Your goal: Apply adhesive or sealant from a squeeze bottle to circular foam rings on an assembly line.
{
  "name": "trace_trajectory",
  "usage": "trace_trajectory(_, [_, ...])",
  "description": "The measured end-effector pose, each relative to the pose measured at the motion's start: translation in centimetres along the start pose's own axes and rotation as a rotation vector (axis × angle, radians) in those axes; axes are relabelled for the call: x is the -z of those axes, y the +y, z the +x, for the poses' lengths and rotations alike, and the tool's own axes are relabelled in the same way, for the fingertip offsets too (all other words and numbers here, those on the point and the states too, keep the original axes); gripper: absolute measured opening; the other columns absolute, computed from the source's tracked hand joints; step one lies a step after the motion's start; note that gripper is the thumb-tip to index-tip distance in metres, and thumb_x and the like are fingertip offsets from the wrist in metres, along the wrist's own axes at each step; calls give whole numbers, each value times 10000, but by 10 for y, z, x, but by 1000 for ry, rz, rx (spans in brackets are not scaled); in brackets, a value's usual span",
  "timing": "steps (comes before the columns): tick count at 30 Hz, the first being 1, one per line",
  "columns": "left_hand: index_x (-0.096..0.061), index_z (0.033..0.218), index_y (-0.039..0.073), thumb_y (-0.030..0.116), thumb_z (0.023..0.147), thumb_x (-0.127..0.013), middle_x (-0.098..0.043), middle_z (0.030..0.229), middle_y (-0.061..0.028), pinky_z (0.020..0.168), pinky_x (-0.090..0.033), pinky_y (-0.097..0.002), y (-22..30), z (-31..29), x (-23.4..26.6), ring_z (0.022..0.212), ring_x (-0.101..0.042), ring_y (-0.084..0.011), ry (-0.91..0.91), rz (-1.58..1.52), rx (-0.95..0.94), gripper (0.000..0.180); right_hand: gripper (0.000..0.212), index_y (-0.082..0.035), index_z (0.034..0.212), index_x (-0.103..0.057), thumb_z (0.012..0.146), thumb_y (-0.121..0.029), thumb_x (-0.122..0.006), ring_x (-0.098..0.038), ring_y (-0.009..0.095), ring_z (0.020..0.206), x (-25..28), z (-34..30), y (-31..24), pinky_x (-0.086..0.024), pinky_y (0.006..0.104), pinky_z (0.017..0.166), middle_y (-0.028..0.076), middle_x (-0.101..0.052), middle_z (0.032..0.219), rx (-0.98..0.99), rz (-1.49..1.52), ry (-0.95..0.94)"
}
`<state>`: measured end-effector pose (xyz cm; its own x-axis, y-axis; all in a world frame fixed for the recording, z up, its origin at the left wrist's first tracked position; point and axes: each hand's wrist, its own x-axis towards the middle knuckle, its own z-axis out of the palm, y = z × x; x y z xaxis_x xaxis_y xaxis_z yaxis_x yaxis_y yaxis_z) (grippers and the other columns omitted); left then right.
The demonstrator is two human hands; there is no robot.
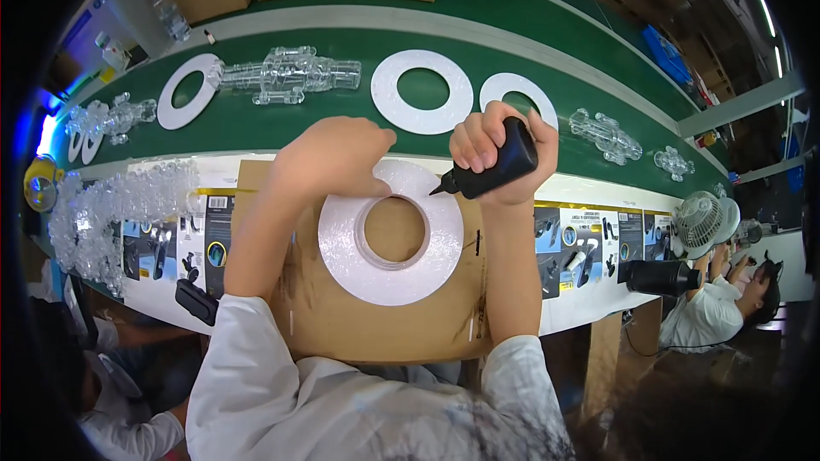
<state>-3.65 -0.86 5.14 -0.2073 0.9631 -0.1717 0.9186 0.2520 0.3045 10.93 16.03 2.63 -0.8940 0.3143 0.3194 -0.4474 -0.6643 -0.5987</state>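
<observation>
A white flat ring (342, 273) with a raised collar round its hole lies in front of me on a brown cardboard box (316, 333). My left hand (337, 154) is bent over the ring's far left part, its thumb on the ring and its fingers at the far edge. In my right hand (504, 149) is a black squeeze bottle (495, 172), tilted with its narrow nozzle pointing down and left. The nozzle tip is at the ring's upper right; whether it touches cannot be told.
Beyond, a green conveyor belt (282, 115) bears more white rings (387, 90) and clear plastic parts (295, 75). Many clear parts (94, 230) heap at the left. A small fan (698, 222) and a black cylinder (664, 277) stand right. Co-workers (713, 312) sit at both sides.
</observation>
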Motion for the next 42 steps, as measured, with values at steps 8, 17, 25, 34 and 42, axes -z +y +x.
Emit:
trace_trajectory(8, [-648,1142,-14,315,685,-828,-695,965,-205,835,-534,-443,2,10,3,941,-672,-374,-152,-4,38,591,438,-107,679,-422,943,-447,-339,-422,149,491,-3,-1,11,-364,284,513,21,-450,527,-20,-180,31])
trace_trajectory(17, [-659,1052,-12,269,671,-845,-697,913,-199,796,-546,-440,2,12,-1,905,-679,-373,-137,35,40,508,434,-105,685,-409,938,-449,-335,-409,139,494,-3,-2,11,-360,283,517,16,-437,530,-19,-234,34])
trace_trajectory(25, [-668,985,-8,275,662,-860,-697,866,-192,772,-549,-437,7,13,-1,872,-687,-369,-166,39,41,470,431,-98,699,-416,940,-446,-337,-420,142,499,1,-2,10,-366,282,521,21,-451,539,-25,-217,-3])
trace_trajectory(34, [-681,874,-12,322,655,-860,-692,820,-182,748,-548,-427,9,10,-2,829,-689,-364,-121,74,-13,438,453,-85,663,-421,919,-454,-359,-414,139,486,1,-1,14,-360,273,500,38,-437,516,-18,-233,48])
trace_trajectory(42, [-692,809,-12,305,635,-860,-687,784,-184,736,-552,-418,16,7,4,788,-693,-356,-155,116,11,398,413,-103,695,-424,926,-435,-343,-429,139,497,4,-1,12,-367,282,517,20,-456,533,-16,-242,8])
